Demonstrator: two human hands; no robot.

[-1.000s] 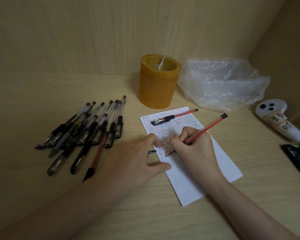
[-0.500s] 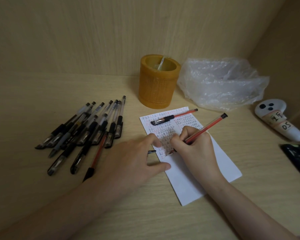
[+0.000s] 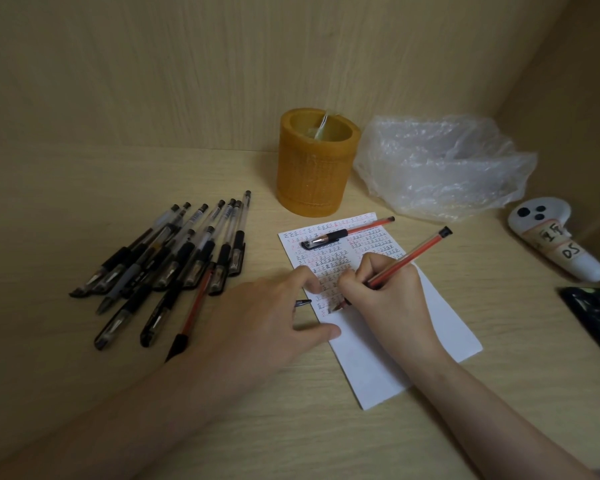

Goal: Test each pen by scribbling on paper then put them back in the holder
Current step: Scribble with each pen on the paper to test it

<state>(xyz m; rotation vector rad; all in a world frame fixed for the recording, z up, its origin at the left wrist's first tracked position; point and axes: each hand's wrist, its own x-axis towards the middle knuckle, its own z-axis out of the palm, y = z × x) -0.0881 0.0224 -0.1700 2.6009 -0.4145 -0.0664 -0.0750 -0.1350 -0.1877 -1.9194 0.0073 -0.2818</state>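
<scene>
Pale wood-grain bench [image 3: 84,209], set in a corner: a back panel [image 3: 153,64] and a right side panel [image 3: 575,57] of the same pale wood grain. Light dim, warm.

White paper [image 3: 395,358] lies near the middle of the bench, angled; its upper half is filled with rows of small red and dark marks, too small to read. Lower half blank.

Right hand [image 3: 392,296] grips a red pen [image 3: 420,254] in a writing hold, tip down on the paper at the edge of the marked area, black end cap pointing up and right. Left hand [image 3: 267,320] lies flat, fingers relaxed, fingertips and thumb pressing the paper's left edge. A dark pen tip [image 3: 303,302] shows just under its fingers.

A 2nd red pen [image 3: 347,233], black grip, lies across the top of the paper. Amber cylindrical holder [image 3: 314,174] stands upright just behind the paper, something pale inside.

Left of the paper: a loose pile of black-grip pens [image 3: 174,258], clear barrels, capped; 1 red-barrelled pen [image 3: 191,313] at the pile's right edge.

Crumpled clear plastic bag [image 3: 440,168] right of the holder. White controller [image 3: 555,237] far right, tape label handwritten "DS"; characters above it unreadable. Dark patterned object [image 3: 596,320] at right edge, cut off.
</scene>
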